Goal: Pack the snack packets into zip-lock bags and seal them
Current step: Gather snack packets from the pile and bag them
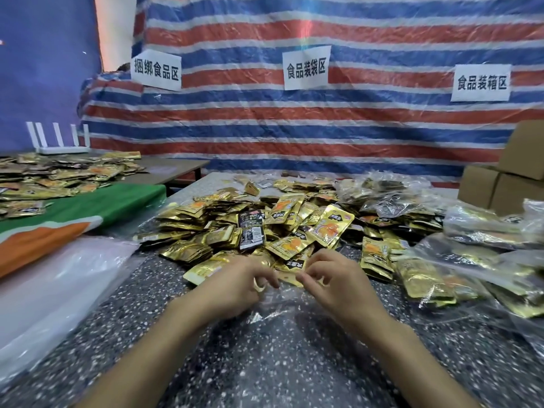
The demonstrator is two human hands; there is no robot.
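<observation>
Pinching the mouth of a clear zip-lock bag (279, 306) at lower centre, the left grip (235, 285) and right grip (332, 278) both curl tight on it, gold snack packets (265, 228) heaped just beyond on the counter (164, 304).

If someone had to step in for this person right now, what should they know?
Left hand and right hand: both pinch the mouth of a clear zip-lock bag that lies flat on the table and looks empty.
Loose gold snack packets are piled just beyond the hands.
Done: several filled bags lie to the right.
Left: open this bag, fill it, seal it; a large pile remains. Spare clear plastic, probably more bags, lies at the left.
</observation>
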